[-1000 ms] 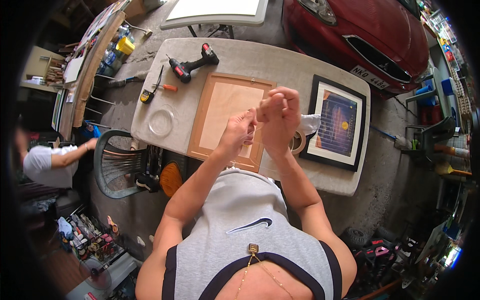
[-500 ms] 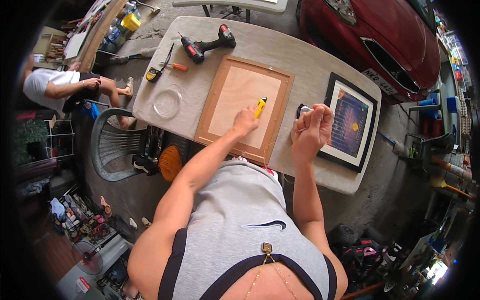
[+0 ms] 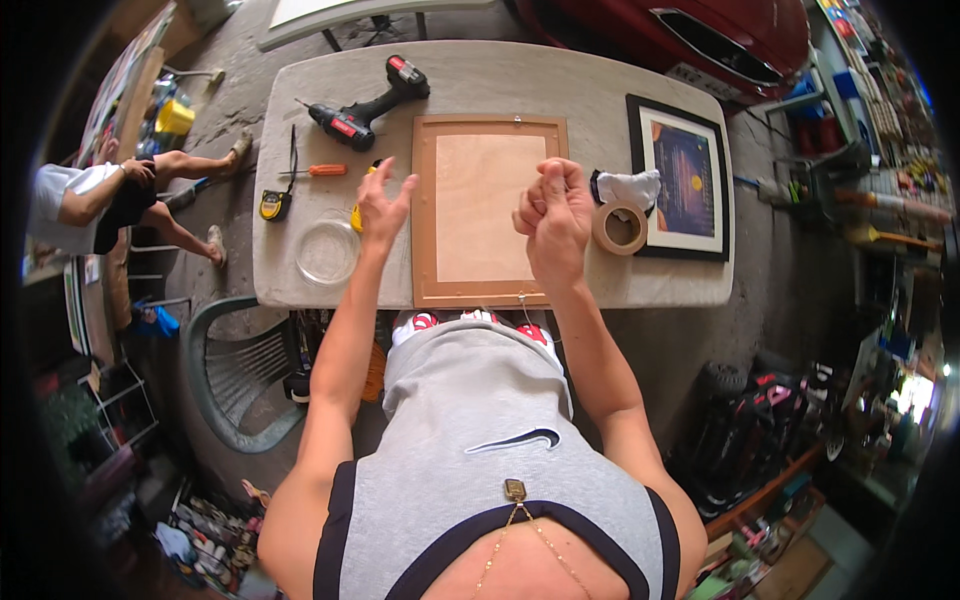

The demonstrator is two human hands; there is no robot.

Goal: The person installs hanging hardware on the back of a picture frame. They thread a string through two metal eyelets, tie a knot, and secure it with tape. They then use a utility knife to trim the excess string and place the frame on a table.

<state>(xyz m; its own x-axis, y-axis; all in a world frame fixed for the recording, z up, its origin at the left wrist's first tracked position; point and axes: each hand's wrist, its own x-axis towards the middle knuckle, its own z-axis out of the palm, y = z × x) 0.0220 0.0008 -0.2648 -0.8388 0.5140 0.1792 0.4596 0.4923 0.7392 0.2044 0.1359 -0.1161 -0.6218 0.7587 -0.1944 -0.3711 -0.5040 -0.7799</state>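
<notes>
My left hand (image 3: 384, 207) is raised over the table left of the picture frame, fingers apart. Partly hidden behind it is a yellow utility knife (image 3: 356, 216). My right hand (image 3: 557, 215) is closed in a pinch above the frame's right side; whatever is between its fingers is too small or hidden to make out. Under and between my hands, a brown wooden picture frame (image 3: 424, 230) lies back side up, with a pale backing board (image 3: 480, 200) inside it. A thin cord (image 3: 524, 302) hangs from the frame's near edge.
Left on the table (image 3: 480, 75) are a cordless drill (image 3: 365, 115), screwdriver (image 3: 327, 170), tape measure (image 3: 273, 205) and coil of clear line (image 3: 327, 252). Right are a tape roll (image 3: 600, 236), white cloth (image 3: 630, 188) and black-framed picture (image 3: 636, 150). A chair (image 3: 205, 365) and seated person are left.
My left hand has moved left off the backing board, carrying the utility knife away, and its fingers have spread. My right hand has shifted left, uncovering the tape roll. The view has turned.
</notes>
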